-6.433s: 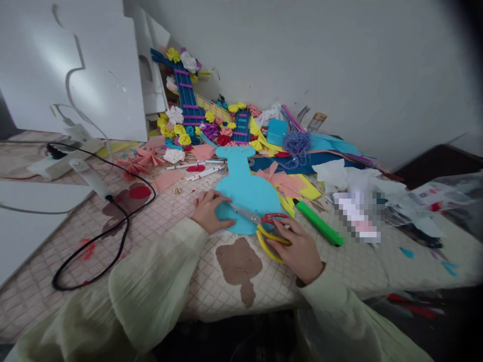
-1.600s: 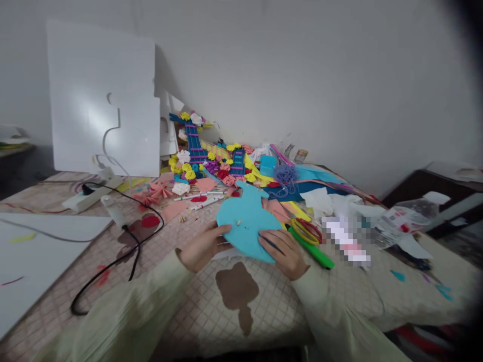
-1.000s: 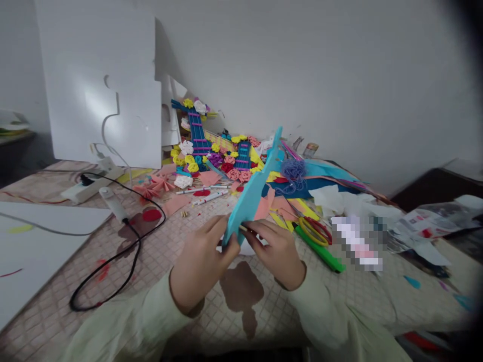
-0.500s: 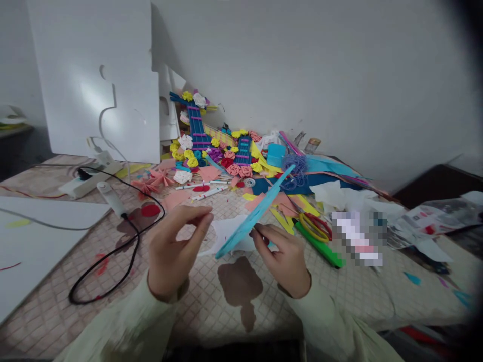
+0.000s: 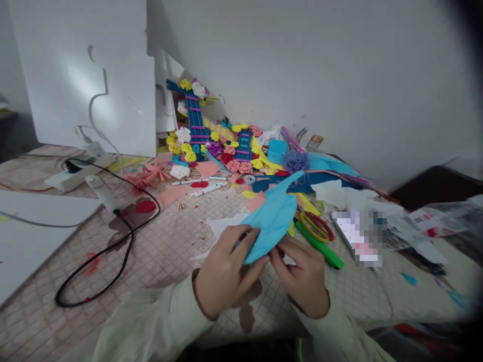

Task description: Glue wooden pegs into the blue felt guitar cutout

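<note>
Since half a second ago, the person's left hand (image 5: 224,274) has moved right onto the turquoise, flat, curved-outline sheet piece (image 5: 273,221), which has turned to show more of its broad face. It is tilted above the diamond-patterned cloth (image 5: 158,261), its narrow end pointing far right. The left hand grips its near left edge between fingers and thumb. The right hand (image 5: 304,276) has its fingertips drawn narrowly together at the near right edge; what they pinch cannot be told. White cut paper (image 5: 224,226) lies beyond the left hand; yellow-and-red-handled scissors (image 5: 315,226) rest by a long green tool (image 5: 320,246) at right.
</note>
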The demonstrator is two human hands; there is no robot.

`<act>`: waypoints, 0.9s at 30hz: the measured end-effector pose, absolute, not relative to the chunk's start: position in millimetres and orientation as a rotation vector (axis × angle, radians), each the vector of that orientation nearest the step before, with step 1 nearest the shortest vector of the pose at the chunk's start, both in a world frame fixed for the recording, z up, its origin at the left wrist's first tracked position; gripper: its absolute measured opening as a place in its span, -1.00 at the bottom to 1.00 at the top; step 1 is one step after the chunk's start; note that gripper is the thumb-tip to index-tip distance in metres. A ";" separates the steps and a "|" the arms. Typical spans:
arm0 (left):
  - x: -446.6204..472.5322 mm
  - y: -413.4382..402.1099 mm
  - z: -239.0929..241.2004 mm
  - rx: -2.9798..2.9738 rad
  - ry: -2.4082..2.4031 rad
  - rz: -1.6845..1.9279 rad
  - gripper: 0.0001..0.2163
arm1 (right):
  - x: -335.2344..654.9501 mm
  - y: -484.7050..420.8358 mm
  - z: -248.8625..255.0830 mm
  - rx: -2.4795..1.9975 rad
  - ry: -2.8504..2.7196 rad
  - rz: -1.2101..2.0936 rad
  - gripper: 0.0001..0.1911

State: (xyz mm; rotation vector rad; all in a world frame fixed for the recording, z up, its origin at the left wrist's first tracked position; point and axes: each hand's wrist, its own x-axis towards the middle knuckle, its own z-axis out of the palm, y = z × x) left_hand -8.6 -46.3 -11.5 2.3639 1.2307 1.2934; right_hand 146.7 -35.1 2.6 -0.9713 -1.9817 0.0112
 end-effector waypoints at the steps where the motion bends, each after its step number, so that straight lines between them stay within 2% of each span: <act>1: -7.6 -48.5 -13.3 2.394 1.228 1.281 -0.64 | 147.4 -36.6 2.7 -0.984 -1.983 0.018 -0.87; 5: -4.5 -54.0 -16.5 2.402 1.257 1.262 -0.57 | 148.5 -39.5 2.9 -1.005 -1.982 0.048 -0.87; 12: -2.4 -54.2 -21.7 2.385 1.269 1.236 -0.60 | 147.3 -39.8 4.4 -1.006 -2.021 0.023 -0.88; 15: -0.6 -54.5 -24.0 2.470 1.277 1.263 -0.59 | 145.0 -40.5 5.5 -1.062 -1.961 0.235 -0.83; 19: 0.9 -54.3 -25.6 2.545 1.283 1.311 -0.59 | 141.9 -41.2 6.5 -1.143 -1.767 0.714 -0.67; 21: 0.8 -54.5 -26.4 2.555 1.302 1.321 -0.60 | 140.9 -41.0 6.3 -1.137 -1.718 0.805 -0.65; 27: 0.9 -56.3 -27.6 2.510 1.346 1.336 -0.60 | 138.8 -39.1 -2.2 -1.038 -1.885 0.297 -0.80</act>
